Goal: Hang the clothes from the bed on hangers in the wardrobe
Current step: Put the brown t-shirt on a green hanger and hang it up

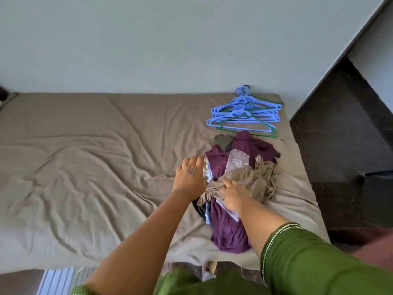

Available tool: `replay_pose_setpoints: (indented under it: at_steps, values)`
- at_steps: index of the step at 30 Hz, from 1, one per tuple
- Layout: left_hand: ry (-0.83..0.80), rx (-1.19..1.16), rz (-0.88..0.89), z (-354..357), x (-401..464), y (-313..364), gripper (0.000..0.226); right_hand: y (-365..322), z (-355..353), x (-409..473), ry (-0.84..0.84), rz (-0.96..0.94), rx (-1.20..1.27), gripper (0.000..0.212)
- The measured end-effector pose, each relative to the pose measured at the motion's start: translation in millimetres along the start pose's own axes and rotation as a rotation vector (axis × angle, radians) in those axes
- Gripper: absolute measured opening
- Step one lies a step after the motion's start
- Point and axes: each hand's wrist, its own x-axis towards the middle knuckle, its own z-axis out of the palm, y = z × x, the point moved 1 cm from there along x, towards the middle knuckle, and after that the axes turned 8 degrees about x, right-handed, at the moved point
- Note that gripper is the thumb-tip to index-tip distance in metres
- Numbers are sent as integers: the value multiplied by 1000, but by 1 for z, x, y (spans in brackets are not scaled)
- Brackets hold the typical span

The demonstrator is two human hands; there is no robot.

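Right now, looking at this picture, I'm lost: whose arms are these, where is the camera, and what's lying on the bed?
There is no machine here: a person wears a camera on the head, so you look down along their own two arms. The left hand reaches with relaxed fingers to the edge of a pile of clothes on the bed. The right hand rests on a beige garment on top of the pile; whether it grips the cloth I cannot tell. Purple pieces lie underneath. Behind the pile sits a stack of blue and green hangers. No wardrobe shows.
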Motion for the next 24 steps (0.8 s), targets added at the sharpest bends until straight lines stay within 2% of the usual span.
replay_pose_setpoints:
  at_steps: [3, 5, 7, 8, 9, 11, 14, 16, 18, 21, 22, 24]
  values:
    - [35, -2, 38, -2, 38, -8, 62, 10, -1, 24, -115, 110, 16, 44]
    - [-12, -27, 36, -3, 53, -14, 62, 10, -15, 36, -188, 191, 123, 34]
    - [-109, -97, -6, 1, 59, -19, 67, -2, -52, 32, -76, 235, 220, 13]
    - [-192, -145, -41, 3, 60, -21, 72, -8, -76, 29, 6, 237, 272, 10]
    - [-282, -189, -75, 5, 61, -22, 80, -15, -105, 24, 68, 232, 299, 12]
    - [-444, -229, -112, 8, 64, -24, 101, -30, -165, 13, 73, 137, 389, 25]
    - [-495, -299, -101, 0, 77, -24, 109, -53, -242, -5, 128, -30, 564, 26]
    - [-419, -529, -144, -16, 94, -26, 95, -65, -291, -20, 252, -104, 736, 20]
    - [-307, -816, -160, -26, 114, -34, 67, -78, -337, -39, 389, -213, 905, 16]
    - [-243, -933, -141, -55, 127, -47, 22, -82, -393, -67, 738, -294, 1112, 21]
    - [-210, -970, -136, -66, 130, -52, 14, -79, -408, -76, 853, -311, 1199, 26]
    - [-105, -1070, -157, -91, 133, -60, 10, -73, -429, -94, 1008, -367, 1389, 28]
